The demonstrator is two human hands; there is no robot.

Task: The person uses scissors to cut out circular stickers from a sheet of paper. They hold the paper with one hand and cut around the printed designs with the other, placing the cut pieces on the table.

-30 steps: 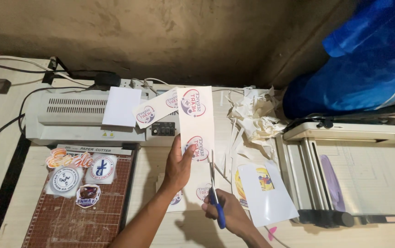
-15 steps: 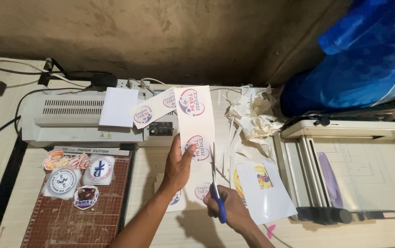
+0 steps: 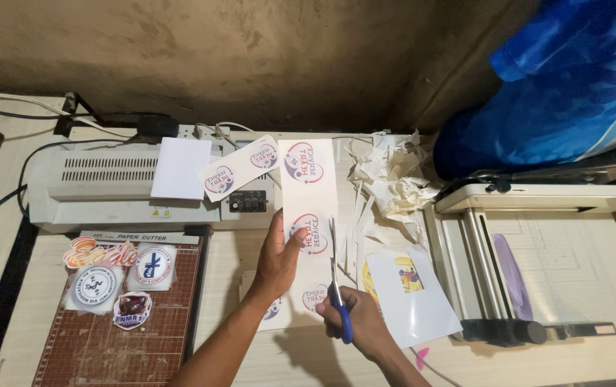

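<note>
A long white paper strip printed with round red-and-blue logos [image 3: 309, 208] is held up above the desk, standing almost upright, its top end leaning away toward the wall. Three logos show along it, one near the top, one in the middle, one near the bottom. The strip looks glossy and a little curved. A pair of scissors with blue plastic handles and thin silver blades [image 3: 336, 287] stands along the right edge of the strip. The blades point up and touch the paper beside the middle logo.
</note>
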